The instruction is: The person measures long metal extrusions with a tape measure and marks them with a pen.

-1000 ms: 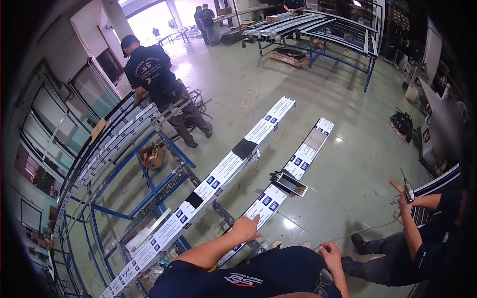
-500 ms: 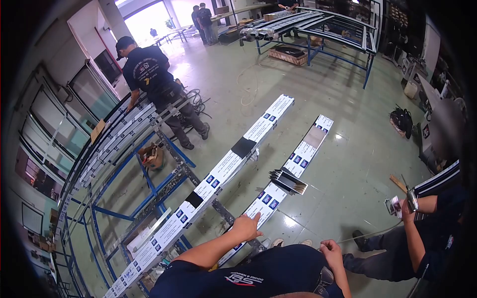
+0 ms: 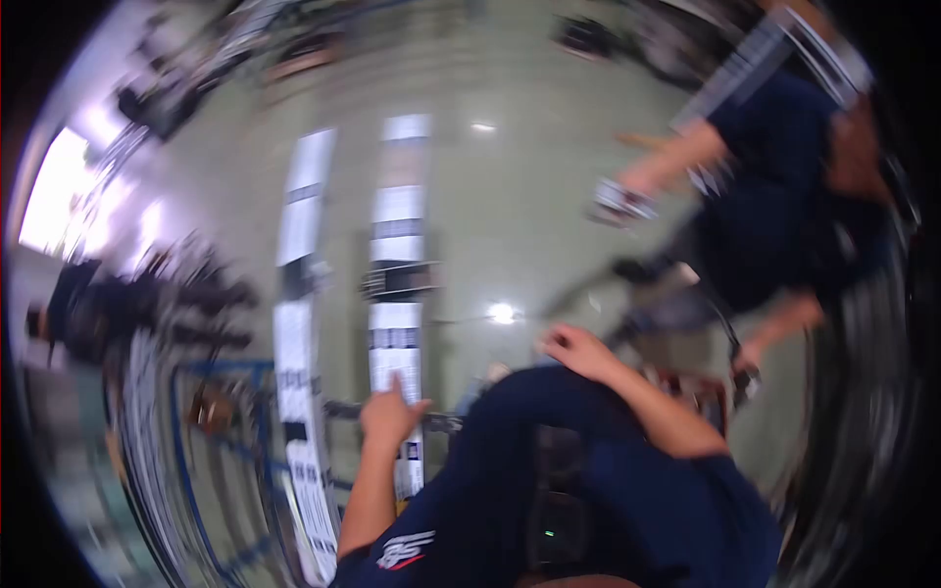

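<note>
View has turned; left hand (image 3: 390, 419), spread, empty, touches a probably stiff wrapped bar (image 3: 396, 338), side-graspable, across rack's edge (image 3: 446, 423); right hand (image 3: 578, 351) curled, contents unclear.

A dark navy shirt (image 3: 490, 461) with short sleeves (image 3: 720, 475) clothes the wearer on my remote feed, its chest printed with a white logo (image 3: 407, 547) over a red stroke (image 3: 400, 565), lettering blurred. I make out a dark, elongated object (image 3: 557, 480) down the front, marked by a small green spot (image 3: 549, 534). Left hand (image 3: 390, 416) and right hand (image 3: 584, 352) are bare.
</note>
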Available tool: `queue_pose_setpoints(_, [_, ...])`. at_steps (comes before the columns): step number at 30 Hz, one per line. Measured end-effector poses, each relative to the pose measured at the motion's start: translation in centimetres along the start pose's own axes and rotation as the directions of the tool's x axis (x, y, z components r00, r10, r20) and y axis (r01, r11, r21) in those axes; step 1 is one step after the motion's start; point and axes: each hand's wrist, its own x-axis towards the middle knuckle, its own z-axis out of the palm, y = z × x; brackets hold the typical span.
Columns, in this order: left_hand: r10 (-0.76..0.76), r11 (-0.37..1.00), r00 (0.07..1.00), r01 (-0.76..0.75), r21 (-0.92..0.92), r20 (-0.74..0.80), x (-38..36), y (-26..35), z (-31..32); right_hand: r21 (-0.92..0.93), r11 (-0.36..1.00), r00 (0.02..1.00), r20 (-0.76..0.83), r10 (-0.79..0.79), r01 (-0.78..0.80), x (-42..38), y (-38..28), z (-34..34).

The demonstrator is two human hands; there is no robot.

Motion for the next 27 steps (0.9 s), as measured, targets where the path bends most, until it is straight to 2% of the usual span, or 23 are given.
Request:
queue_pose_setpoints(3, [-0.006,1.000,0.999,0.004,-0.025,-0.049,0.4,-0.2,1.1,0.032,0.999,0.998,-0.041,0.042,-0.040,-0.5,-0.1,-0.1])
queue_pose_setpoints(4, [-0.007,1.000,0.998,0.006,-0.006,-0.061,0.5,-0.3,1.4,0.031,1.000,0.995,-0.099,0.007,-0.004,-0.6,-0.2,0.2])
queue_pose_setpoints(5, [0.031,1.000,0.998,-0.031,0.006,-0.054,0.8,0.1,1.3,0.030,0.999,0.991,-0.129,0.033,-0.030,-0.8,-0.4,0.0])
queue_pose_setpoints(8, [0.019,0.997,0.996,-0.012,0.078,-0.084,0.9,-1.1,2.2,0.102,0.993,0.980,-0.184,0.080,-0.062,-2.0,-2.9,-0.5])
queue_pose_setpoints(9, [0.006,0.996,0.998,-0.001,0.086,-0.065,0.7,-1.3,1.8,-0.110,0.983,0.918,-0.355,-0.178,0.148,-2.7,-4.9,-1.8])
queue_pose_setpoints(10, [0.022,0.999,0.999,-0.020,0.042,-0.044,0.4,-1.3,1.1,-0.339,0.891,0.776,-0.455,-0.437,0.302,-3.7,-6.7,-2.9])
queue_pose_setpoints(12, [0.040,0.998,0.998,-0.042,-0.044,-0.049,-0.6,-1.0,-0.5,-0.499,0.773,0.648,-0.447,-0.617,0.392,-6.2,-9.7,-4.9])
queue_pose_setpoints(14, [0.026,0.999,0.999,-0.027,-0.031,-0.021,-1.2,-1.3,-1.3,-0.581,0.766,0.623,-0.499,-0.603,0.276,-8.3,-9.8,-6.2])
queue_pose_setpoints(15, [0.020,0.999,1.000,-0.021,-0.033,-0.023,-1.6,-0.6,-2.6,-0.573,0.772,0.632,-0.498,-0.594,0.275,-8.4,-9.9,-7.2])
queue_pose_setpoints(16, [0.050,0.997,0.998,-0.052,-0.060,-0.042,-2.3,0.5,-3.8,-0.624,0.766,0.668,-0.506,-0.545,0.153,-8.0,-9.8,-8.4])
queue_pose_setpoints(17, [0.132,0.965,0.987,-0.149,-0.215,-0.092,-2.8,2.0,-4.8,-0.674,0.738,0.699,-0.510,-0.502,0.038,-7.8,-9.6,-9.5])
queue_pose_setpoints(18, [0.193,0.900,0.968,-0.239,-0.363,-0.161,-2.9,3.5,-5.4,-0.677,0.734,0.708,-0.489,-0.510,0.060,-7.8,-8.8,-10.0])
queue_pose_setpoints(19, [0.317,0.751,0.914,-0.406,-0.521,-0.255,-2.5,5.4,-5.7,-0.654,0.756,0.773,-0.490,-0.403,-0.020,-7.5,-7.7,-10.5])
queue_pose_setpoints(20, [0.452,0.589,0.848,-0.515,-0.622,-0.275,-1.7,7.4,-6.2,-0.636,0.768,0.830,-0.469,-0.302,-0.080,-6.6,-6.9,-10.9])
queue_pose_setpoints(21, [0.504,0.526,0.837,-0.494,-0.692,-0.215,-1.1,9.8,-6.9,-0.574,0.815,0.861,-0.452,-0.233,-0.081,-5.9,-6.6,-11.3])
queue_pose_setpoints(22, [0.564,0.535,0.814,-0.489,-0.689,-0.139,-0.4,12.1,-7.4,-0.606,0.788,0.882,-0.423,-0.207,-0.106,-5.7,-6.7,-11.5])
queue_pose_setpoints(24, [0.734,0.219,0.661,-0.448,-0.867,-0.156,1.0,16.3,-7.2,-0.547,0.832,0.908,-0.390,-0.156,-0.092,-5.4,-8.7,-11.5])
queue_pose_setpoints(25, [0.768,0.198,0.631,-0.404,-0.893,-0.114,1.2,18.6,-7.7,-0.559,0.828,0.904,-0.378,-0.199,-0.052,-5.3,-8.0,-11.5])
queue_pose_setpoints(27, [0.790,0.069,0.589,-0.363,-0.929,-0.171,1.9,22.3,-6.7,-0.554,0.827,0.910,-0.383,-0.157,-0.090,-5.3,-8.0,-11.3])
